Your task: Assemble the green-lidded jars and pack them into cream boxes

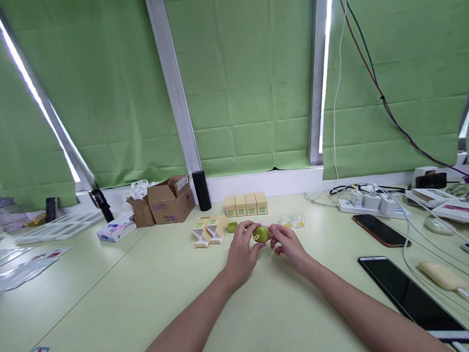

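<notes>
head | both hands (265, 247) hold green round case (261, 234) | table (146, 293)

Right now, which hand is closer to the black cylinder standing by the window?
Left. The left hand is below the tall black cylinder, slightly to its right. The right hand is farther right, past the small round green object.

An office-like packing desk: pale green table (146, 293), green window blinds (246, 76), small cartons (246, 204) near its far edge, phones (413, 297) and a power strip (364, 204) toward its right edge
</notes>
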